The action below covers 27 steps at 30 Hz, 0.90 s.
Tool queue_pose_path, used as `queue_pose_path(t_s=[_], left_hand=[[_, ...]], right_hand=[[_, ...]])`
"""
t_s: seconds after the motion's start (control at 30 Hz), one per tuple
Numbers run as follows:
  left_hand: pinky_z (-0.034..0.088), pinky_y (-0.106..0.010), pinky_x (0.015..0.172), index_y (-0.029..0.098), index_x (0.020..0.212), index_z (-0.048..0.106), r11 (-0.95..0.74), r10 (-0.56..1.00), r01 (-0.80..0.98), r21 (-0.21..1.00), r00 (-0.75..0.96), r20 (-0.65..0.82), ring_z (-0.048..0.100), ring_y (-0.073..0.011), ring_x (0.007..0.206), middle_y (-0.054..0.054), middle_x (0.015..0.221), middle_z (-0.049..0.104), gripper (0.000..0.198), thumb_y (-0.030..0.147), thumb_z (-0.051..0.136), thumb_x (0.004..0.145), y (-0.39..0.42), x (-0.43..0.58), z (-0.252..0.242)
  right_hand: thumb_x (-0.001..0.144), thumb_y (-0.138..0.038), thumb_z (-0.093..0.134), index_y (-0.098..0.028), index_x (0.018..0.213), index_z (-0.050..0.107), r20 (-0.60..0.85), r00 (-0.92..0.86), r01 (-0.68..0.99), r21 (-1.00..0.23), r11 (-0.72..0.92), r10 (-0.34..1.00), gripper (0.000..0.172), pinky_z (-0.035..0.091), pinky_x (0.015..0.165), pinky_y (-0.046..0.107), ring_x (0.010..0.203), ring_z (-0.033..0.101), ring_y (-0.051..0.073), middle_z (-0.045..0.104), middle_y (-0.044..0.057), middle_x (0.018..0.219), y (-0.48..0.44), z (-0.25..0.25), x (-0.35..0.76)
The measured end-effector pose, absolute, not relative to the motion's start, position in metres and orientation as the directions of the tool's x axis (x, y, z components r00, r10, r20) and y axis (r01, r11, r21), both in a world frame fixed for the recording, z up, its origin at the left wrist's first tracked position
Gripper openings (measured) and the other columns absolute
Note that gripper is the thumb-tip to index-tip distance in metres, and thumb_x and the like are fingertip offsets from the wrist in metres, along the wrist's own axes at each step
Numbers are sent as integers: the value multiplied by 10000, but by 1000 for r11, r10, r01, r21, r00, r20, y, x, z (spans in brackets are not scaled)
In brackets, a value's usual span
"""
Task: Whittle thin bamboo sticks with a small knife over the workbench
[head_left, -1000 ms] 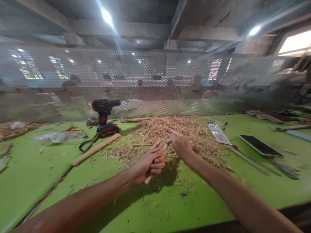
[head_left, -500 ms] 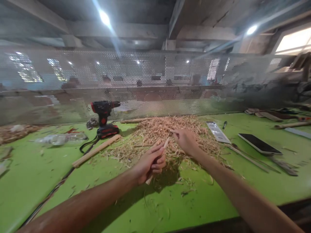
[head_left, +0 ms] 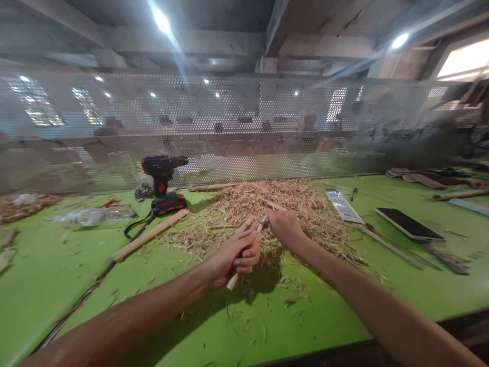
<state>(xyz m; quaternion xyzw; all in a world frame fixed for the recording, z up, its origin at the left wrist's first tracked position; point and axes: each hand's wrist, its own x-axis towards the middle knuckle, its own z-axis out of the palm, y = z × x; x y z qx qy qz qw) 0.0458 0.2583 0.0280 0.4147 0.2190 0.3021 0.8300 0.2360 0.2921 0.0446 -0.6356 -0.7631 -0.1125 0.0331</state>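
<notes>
My left hand is wrapped round a pale wooden stick, whose lower end sticks out beneath the palm. The stick's upper end slants up towards my right hand. That hand is closed on what looks like a small carving knife; a short grey blade lies against the stick's upper part, and most of the tool is hidden by the fingers. A pale wooden piece shows just above the right fingers. Both hands are over the near side of a heap of wood shavings.
A cordless drill stands at left behind a wooden strip and a cable. A plastic bottle lies farther left. At right are a packet, a phone and thin tools. A perforated screen closes the back.
My right hand has come down and slightly left, nearer the left hand, and the grey blade now meets the stick. The left hand keeps its hold almost in place.
</notes>
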Motion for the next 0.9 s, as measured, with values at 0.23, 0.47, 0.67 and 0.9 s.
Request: queue_pose_path(t_s=[0.23, 0.47, 0.67, 0.9], left_hand=[[111, -112, 379, 215, 1045, 520, 532, 629, -310, 788, 768, -122, 113, -26, 404, 119, 558, 390, 119, 287, 614, 1031, 262, 42, 32], [141, -137, 370, 220, 1326, 578, 510, 509, -203, 836, 854, -104, 139, -40, 390, 107, 552, 419, 297, 312, 582, 1044, 257, 42, 27], [139, -141, 383, 224, 1275, 597, 472, 685, -301, 828, 716, -130, 288, -9, 400, 42, 780, 584, 274, 247, 627, 1004, 266, 49, 23], [139, -164, 408, 192, 1112, 628, 422, 763, -382, 822, 640, -94, 300, -9, 417, 43, 755, 550, 141, 223, 660, 978, 264, 53, 22]], right_hand=[[1056, -148, 386, -142, 1167, 665, 251, -134, 989, 96, 113, 959, 300, 407, 668, 255, 900, 737, 218, 794, 132, 1033, 295, 46, 239], [1042, -172, 419, -119, 1166, 741, 299, 159, 986, -3, -166, 941, 349, 422, 740, 283, 947, 715, 232, 775, 182, 1046, 317, 50, 290], [1042, -247, 436, -169, 1010, 790, 395, 42, 998, -68, -16, 918, 364, 349, 666, 285, 795, 678, 197, 782, 92, 883, 315, 53, 288], [1005, -215, 478, -192, 1051, 775, 280, -171, 985, 56, 162, 945, 301, 337, 655, 292, 838, 707, 220, 798, 89, 920, 294, 50, 245]])
